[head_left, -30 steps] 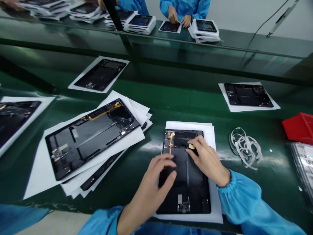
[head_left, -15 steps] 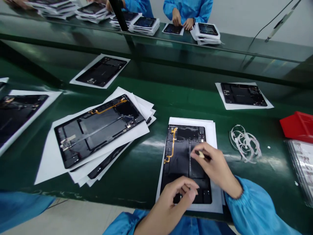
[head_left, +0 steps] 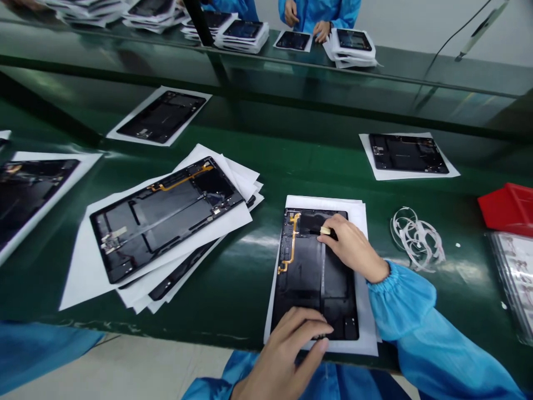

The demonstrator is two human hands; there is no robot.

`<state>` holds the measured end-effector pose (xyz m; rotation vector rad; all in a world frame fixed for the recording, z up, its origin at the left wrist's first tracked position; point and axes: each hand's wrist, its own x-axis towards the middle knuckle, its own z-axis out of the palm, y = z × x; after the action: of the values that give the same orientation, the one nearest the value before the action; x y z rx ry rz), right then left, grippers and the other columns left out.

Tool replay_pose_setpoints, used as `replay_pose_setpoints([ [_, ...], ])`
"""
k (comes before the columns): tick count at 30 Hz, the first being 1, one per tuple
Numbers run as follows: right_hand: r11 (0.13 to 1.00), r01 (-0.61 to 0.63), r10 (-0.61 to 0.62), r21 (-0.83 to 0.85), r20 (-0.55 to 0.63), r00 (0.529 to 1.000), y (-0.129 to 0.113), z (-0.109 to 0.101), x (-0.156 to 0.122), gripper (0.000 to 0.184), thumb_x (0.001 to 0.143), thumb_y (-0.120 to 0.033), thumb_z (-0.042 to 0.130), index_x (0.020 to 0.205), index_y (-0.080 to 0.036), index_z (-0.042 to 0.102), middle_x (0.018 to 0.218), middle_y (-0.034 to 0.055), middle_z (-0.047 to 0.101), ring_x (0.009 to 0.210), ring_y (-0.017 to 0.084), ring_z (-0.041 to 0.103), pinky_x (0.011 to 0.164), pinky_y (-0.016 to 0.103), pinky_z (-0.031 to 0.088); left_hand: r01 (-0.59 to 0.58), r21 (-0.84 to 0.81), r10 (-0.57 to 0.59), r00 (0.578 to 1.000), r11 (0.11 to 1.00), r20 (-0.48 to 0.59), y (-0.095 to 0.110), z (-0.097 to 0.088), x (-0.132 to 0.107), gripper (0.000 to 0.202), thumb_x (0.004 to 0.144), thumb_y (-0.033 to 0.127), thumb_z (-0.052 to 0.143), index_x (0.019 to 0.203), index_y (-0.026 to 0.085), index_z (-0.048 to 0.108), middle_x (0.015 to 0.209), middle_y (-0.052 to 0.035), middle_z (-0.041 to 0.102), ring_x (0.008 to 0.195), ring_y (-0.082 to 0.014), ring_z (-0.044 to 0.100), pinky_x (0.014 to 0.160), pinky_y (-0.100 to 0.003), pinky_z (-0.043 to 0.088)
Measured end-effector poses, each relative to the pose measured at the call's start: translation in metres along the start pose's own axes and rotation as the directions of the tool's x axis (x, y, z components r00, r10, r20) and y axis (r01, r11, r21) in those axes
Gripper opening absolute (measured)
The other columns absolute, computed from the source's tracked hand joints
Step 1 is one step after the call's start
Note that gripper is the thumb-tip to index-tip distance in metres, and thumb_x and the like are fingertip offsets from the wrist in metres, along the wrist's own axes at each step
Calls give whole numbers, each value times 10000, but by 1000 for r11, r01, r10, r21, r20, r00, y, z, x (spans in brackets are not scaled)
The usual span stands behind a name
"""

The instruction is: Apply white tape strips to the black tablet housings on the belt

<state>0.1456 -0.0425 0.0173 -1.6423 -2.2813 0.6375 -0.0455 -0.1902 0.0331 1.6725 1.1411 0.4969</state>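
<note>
A black tablet housing (head_left: 303, 283) lies on white paper sheets (head_left: 364, 328) in front of me, with an orange flex cable (head_left: 293, 244) along its left side. Over the upper right part of the housing, my right hand (head_left: 347, 241) pinches a small black piece with a cream-coloured end (head_left: 325, 230); its exact kind is unclear. My left hand (head_left: 287, 347) rests at the housing's lower edge, fingers curved and thumb apart, with nothing visible in it. Its fingers cover part of the lower edge.
To the left lies a stack of housings (head_left: 166, 214) interleaved with paper. Single housings lie at the back left (head_left: 164, 116) and back right (head_left: 408, 154). On the right are coiled white strips (head_left: 416, 239), a red bin (head_left: 510, 208) and clear trays (head_left: 516, 272). Co-workers' hands (head_left: 322, 31) show across the bench.
My right hand has moved up the housing with the small piece, toward its top. The left hand has flattened and spread over the lower edge. Across the bench, a co-worker's hands have moved apart.
</note>
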Motion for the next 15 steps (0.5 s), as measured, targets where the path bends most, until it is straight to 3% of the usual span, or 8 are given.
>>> replay_pose_setpoints([
  [4, 999, -49, 49, -19, -20, 999, -1, -1, -7, 123, 892, -254, 649, 979, -222, 568, 989, 41, 565, 820, 211, 625, 640, 311, 463, -29, 57, 29, 1000, 998, -2, -2, 3, 4, 203, 988, 212, 486, 1109, 265, 640, 1102, -57, 651, 1037, -203, 625, 934, -304, 518],
  [9, 998, -48, 49, 37, -17, 999, 2, 4, -2, 108, 876, -227, 671, 906, -209, 568, 964, 37, 575, 833, 206, 623, 684, 307, 467, -99, 143, 106, 994, 985, -40, -8, 8, 6, 220, 985, 198, 490, 1140, 239, 640, 1111, -75, 647, 1034, -216, 619, 923, -336, 515],
  [12, 994, -33, 41, 100, -79, 996, -1, 0, -2, 102, 868, -207, 673, 871, -208, 572, 910, 25, 598, 810, 197, 619, 693, 299, 471, -74, 63, 77, 996, 995, -49, -7, 7, 5, 224, 986, 206, 486, 1130, 242, 654, 1094, -71, 652, 1026, -206, 623, 917, -315, 509],
  [15, 970, 58, -22, 234, -152, 988, -17, -13, -24, 46, 905, -203, 624, 900, -221, 581, 864, 5, 640, 777, 174, 638, 682, 271, 490, 13, -186, -19, 999, 982, -30, -2, 6, 3, 229, 997, 307, 488, 1088, 233, 685, 1044, -78, 669, 983, -199, 637, 904, -297, 508],
])
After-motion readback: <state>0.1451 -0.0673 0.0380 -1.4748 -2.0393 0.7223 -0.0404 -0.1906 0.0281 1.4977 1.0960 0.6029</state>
